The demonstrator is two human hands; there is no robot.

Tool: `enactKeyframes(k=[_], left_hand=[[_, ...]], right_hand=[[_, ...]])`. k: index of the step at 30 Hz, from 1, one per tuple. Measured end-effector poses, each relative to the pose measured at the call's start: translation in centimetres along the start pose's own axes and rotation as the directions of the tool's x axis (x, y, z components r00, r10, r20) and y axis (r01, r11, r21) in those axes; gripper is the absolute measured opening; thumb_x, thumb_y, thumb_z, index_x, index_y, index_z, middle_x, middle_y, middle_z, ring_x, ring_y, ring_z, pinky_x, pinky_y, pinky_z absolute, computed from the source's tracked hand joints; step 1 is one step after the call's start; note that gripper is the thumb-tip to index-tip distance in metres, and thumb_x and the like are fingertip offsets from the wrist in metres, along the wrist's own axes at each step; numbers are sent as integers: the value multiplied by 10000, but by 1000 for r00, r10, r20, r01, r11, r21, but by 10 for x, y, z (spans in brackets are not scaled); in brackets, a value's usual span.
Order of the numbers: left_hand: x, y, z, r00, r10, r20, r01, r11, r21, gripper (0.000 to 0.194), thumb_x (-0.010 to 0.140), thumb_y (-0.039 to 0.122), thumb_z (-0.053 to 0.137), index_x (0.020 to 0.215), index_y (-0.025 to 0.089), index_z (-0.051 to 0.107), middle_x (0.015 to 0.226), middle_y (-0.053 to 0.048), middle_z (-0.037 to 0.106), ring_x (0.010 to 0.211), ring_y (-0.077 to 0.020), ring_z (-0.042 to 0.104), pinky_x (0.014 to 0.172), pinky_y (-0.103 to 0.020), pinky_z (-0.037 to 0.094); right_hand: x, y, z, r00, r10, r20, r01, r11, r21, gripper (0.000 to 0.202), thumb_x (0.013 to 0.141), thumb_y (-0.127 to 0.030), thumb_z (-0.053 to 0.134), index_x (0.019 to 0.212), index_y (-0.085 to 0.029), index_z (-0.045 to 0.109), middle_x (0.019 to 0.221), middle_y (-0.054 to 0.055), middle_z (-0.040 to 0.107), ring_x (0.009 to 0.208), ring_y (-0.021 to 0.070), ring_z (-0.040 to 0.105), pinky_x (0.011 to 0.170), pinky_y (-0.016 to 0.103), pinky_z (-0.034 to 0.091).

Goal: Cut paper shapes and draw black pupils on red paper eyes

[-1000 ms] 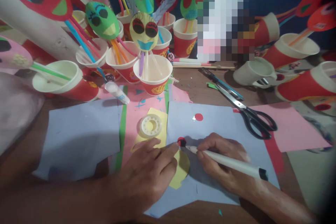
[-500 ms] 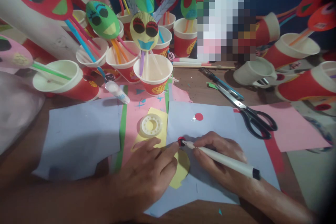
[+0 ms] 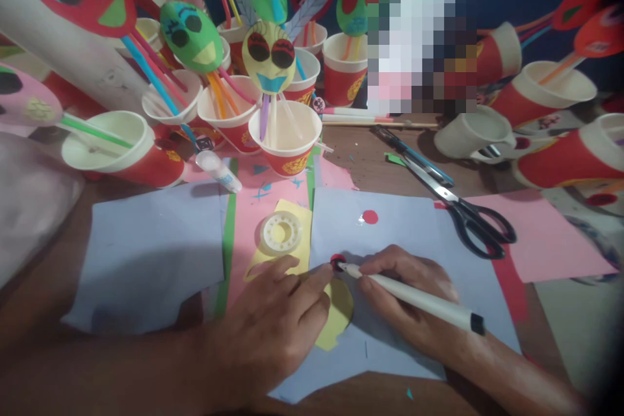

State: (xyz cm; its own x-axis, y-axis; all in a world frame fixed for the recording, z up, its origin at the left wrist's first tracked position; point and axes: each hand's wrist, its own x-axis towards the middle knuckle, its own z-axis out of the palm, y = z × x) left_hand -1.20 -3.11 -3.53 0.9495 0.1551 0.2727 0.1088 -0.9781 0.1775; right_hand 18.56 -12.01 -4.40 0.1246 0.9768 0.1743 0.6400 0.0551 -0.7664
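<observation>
A small red paper circle point(image 3: 337, 258) with a black patch lies on the blue-grey paper point(image 3: 404, 227). My left hand point(image 3: 285, 318) rests palm down, its index fingertip touching the circle's edge and its fingers loosely spread. Under that hand, a yellow paper cutout point(image 3: 340, 305) is partly hidden. My right hand point(image 3: 409, 299) is closed around a white marker pen point(image 3: 429, 299) with a black end, its tip on the circle. Farther up the sheet lies a second red circle point(image 3: 370, 217), beside a shiny spot. A clear tape roll point(image 3: 281, 233) sits on yellow paper beyond my left fingers.
Black-handled scissors point(image 3: 468, 211) lie at the right, beside pink paper point(image 3: 550, 234). A glue stick point(image 3: 218, 171) lies left of centre. Several red paper cups point(image 3: 287, 156) with paper faces on straws line the back. A white mug point(image 3: 470, 133) stands back right.
The pen tip shifts very slightly on the red circle. My left hand stays in the same place.
</observation>
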Motion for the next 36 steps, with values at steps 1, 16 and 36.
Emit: enactKeyframes(k=[1,16,36], left_hand=[[0,0,0,1000,1,3,-1,1000,3,312,913,93,345,926,151,652,1161,-70,641,894,-173,590,964,-344,343],[0,1,-1,999,-33,43,33,999,1,308,915,90,347,945,149,649,1167,-62,641,909,-166,598,976,-344,352],[0,1,1,999,-29,17,32,987,-159,297,902,56,358,927,110,649,1109,-99,650,927,-184,603,937,-358,399]], right_hand=[[0,0,0,1000,3,-3,-3,1000,-5,52,798,-162,559,765,-202,558,515,-71,538,367,65,454,435,202,406],[-1,0,3,999,33,1,-33,999,-7,51,801,-168,547,767,-205,557,506,-71,540,377,77,487,425,198,395],[-1,1,2,1000,16,24,-16,999,-33,61,794,-157,534,757,-201,550,550,-49,591,457,94,560,459,202,415]])
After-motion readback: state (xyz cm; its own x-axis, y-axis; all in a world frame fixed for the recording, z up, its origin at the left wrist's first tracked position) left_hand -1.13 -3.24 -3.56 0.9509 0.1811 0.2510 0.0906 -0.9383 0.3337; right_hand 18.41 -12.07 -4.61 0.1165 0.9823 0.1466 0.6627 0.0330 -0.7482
